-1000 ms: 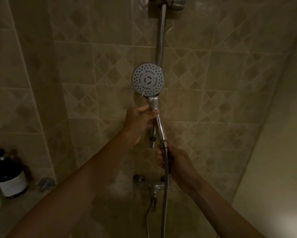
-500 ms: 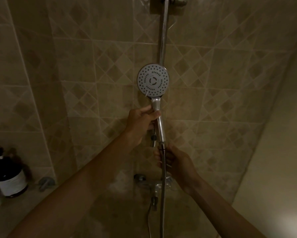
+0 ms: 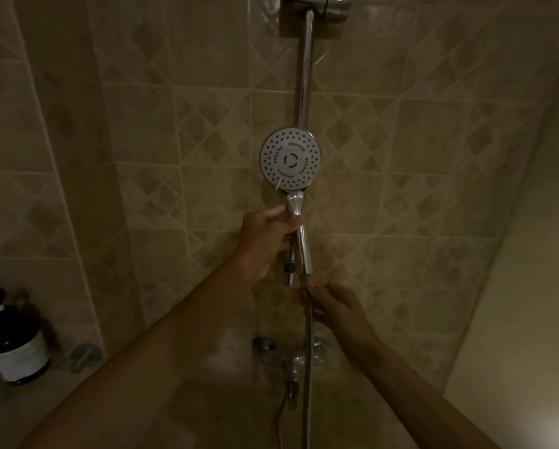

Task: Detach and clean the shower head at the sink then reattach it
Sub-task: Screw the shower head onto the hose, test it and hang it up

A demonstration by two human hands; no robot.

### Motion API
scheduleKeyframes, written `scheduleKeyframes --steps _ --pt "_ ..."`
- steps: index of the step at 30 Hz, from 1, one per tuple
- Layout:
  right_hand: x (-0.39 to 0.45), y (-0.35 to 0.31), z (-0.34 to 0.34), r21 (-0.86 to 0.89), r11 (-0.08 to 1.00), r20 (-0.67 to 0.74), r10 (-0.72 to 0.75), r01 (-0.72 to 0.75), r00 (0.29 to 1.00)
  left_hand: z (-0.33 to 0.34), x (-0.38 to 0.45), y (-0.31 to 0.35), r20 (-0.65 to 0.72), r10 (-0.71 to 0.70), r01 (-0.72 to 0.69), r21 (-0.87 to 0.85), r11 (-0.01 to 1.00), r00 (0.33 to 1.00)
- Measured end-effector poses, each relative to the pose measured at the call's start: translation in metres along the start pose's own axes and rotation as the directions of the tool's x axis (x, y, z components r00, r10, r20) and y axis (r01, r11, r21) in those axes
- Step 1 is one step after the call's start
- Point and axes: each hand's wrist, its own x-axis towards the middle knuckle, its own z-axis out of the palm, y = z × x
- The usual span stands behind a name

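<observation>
A round chrome shower head (image 3: pixel 290 159) with a grey spray face stands upright in front of the vertical slide rail (image 3: pixel 305 69). My left hand (image 3: pixel 267 236) is closed around the upper part of its chrome handle (image 3: pixel 302 251). Just below the handle's lower end, my right hand (image 3: pixel 333 306) pinches the top of the metal hose (image 3: pixel 307 377) at its connector. The hose hangs straight down past the wall tap (image 3: pixel 292 361). The slide bracket behind the handle is mostly hidden.
Tiled walls close in on the left, back and right. A dark pump bottle (image 3: pixel 14 348) with a white label stands on a ledge at lower left, beside a small metal piece (image 3: pixel 84 354). The rail's top mount (image 3: pixel 315 8) sits at the upper edge.
My right hand has slid down from the handle's lower end onto the hose connector. The shower head and left hand have shifted slightly rightward in view.
</observation>
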Motion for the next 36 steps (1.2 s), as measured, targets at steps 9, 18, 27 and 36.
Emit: scheduleKeyframes --steps 9,18,27,36 --pt "0.001 0.003 -0.003 0.032 0.999 -0.014 -0.038 0.038 0.999 0.0 0.002 -0.005 0.012 -0.003 0.004 -0.024 1.0 1.0" --pt "0.004 0.0 -0.008 -0.208 0.971 -0.068 -0.131 0.114 0.989 0.0 0.0 -0.011 0.025 -0.022 0.022 0.011 1.0 0.999" --pt "0.002 0.005 -0.018 -0.139 0.99 0.001 0.036 -0.036 0.999 0.001 0.001 -0.017 0.025 -0.036 0.035 0.021 0.999 0.999" --pt "0.004 0.009 -0.024 -0.002 0.994 0.074 0.112 -0.112 0.991 0.006 0.004 -0.019 0.04 -0.063 0.062 0.024 0.998 0.997"
